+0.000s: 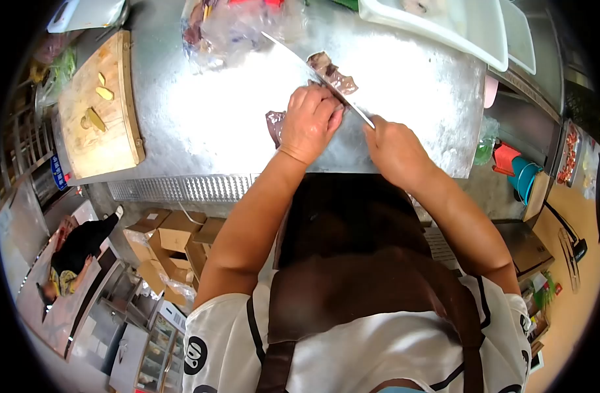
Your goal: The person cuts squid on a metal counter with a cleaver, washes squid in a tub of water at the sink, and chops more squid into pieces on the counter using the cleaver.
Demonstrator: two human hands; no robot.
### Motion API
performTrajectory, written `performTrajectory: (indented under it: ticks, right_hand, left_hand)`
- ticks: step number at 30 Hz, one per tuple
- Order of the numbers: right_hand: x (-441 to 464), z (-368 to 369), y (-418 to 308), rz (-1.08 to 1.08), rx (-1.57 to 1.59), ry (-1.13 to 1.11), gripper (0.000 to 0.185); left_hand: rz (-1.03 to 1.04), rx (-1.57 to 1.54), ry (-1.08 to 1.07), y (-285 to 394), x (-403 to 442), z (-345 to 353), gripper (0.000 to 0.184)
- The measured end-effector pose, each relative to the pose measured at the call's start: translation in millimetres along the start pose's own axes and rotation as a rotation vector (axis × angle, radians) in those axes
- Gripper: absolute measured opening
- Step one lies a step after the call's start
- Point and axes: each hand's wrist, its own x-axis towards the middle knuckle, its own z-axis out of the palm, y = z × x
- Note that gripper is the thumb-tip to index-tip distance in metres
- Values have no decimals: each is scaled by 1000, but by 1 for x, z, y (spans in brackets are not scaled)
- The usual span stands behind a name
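Observation:
My right hand (398, 152) is closed around the handle of a long knife (342, 98), whose blade slants away to the upper left. Curled fingers of my left hand (311, 122) press down close beside the blade, on a piece of dark, glossy raw meat that they mostly cover. Part of that dark meat (274, 126) shows to the left of the wrist. Just beyond the blade lie cut pieces of brownish meat (339, 78) on the metal table (208, 124). The handle is hidden in my fist.
A wooden cutting board (103, 141) with several yellowish slices (104, 93) lies at the left. Clear plastic bags (241, 29) sit at the back, and a white tub (444, 49) at the back right. Cardboard boxes (175, 239) stand below left; another person (84, 245) is farther off.

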Motion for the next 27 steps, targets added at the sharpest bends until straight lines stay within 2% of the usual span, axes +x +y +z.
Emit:
performTrajectory:
  ticks: [6,9,12,14,15,17,19,23,27]
  right_hand:
    - [-22,-15,20,126,-12,59,29]
    - [-6,-21,20,100,43,72,29]
    - [-20,-29,19,103,60,101,27]
    - [-35,-30,17,89,79,133,26]
    - [-42,-30,15,93,62,138,24]
    - [-54,-24,13,91,46,149,23]
    - [-59,-10,13,-74,-48,167,20]
    - [-56,-2,6,-77,-149,72,17]
    - [-52,-5,6,-99,-173,85,18]
  left_hand:
    - [-49,0,-45,6,-2,1,19]
    - [-66,18,-33,11,4,-5,21]
    - [-149,-130,-19,18,7,-14,17]
    - [-341,-271,165,16,4,-28,18]
    - [-350,-226,229,12,-3,-33,21]
    - [-269,-132,118,3,-20,-38,24]
    - [-128,-9,-59,10,-20,-48,25]
    - [-92,41,-71,15,-19,-35,25]
    - [-96,37,-83,11,-22,-23,23]
